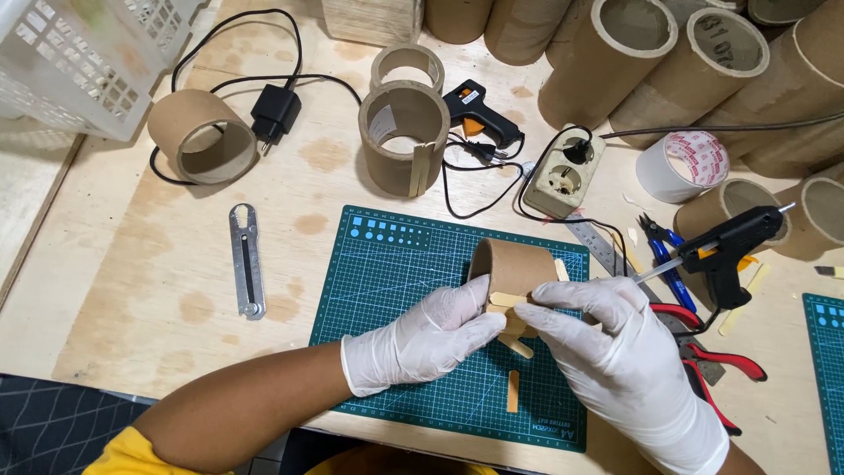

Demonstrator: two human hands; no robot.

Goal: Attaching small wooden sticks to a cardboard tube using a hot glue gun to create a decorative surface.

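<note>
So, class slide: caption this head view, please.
Gloved left hand and right hand press a wooden stick onto a cardboard tube on a green cutting mat.

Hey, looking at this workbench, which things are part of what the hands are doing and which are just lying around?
In use:
left hand
right hand
cardboard ring
wooden sticks
green cutting mat

Lying about:
metal cutter
white tape roll
red pliers
black charger
white basket

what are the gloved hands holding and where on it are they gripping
Both hands, left hand and right hand, hold a short cardboard tube over the green cutting mat, fingertips on its near side, pressing a pale wooden strip against its outer wall.
</note>
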